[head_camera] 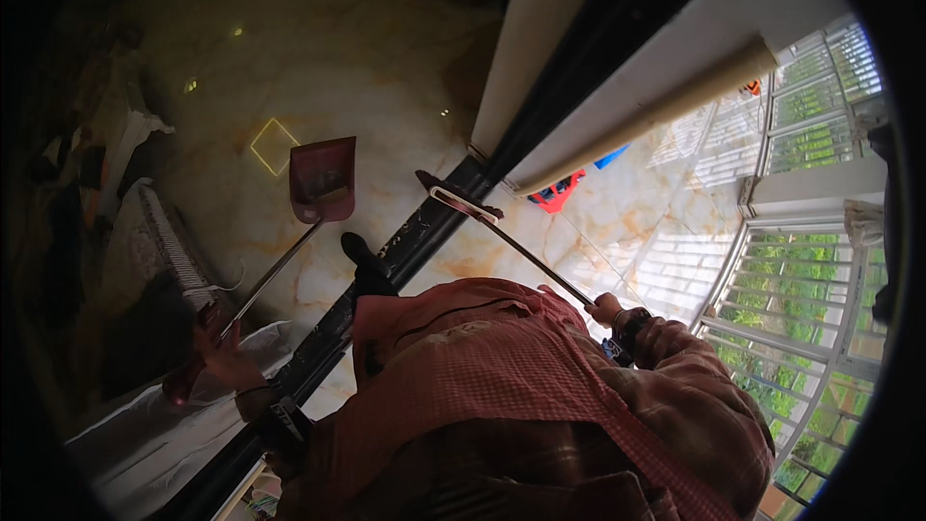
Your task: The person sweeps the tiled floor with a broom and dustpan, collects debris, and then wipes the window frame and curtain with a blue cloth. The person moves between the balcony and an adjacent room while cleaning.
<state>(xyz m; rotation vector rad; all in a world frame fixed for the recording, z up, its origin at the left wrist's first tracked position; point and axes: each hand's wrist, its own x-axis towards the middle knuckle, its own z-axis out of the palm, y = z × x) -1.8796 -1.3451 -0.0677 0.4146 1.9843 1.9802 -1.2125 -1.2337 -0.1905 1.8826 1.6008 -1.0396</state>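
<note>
My left hand, in dim light, grips the long metal handle of a dark red dustpan. The pan is over the marble-patterned floor, with some debris inside that is too dark to name. In my right hand is the metal handle of a broom. Its broom head lies across the black door threshold, to the right of the dustpan. A dark shoe of mine shows between the two tools.
A black door frame rises beside the broom head. Beyond it a red bag or basket and a blue item are on the sunlit floor. Barred windows line the right. A ribbed, hose-like object and plastic sheeting are at left.
</note>
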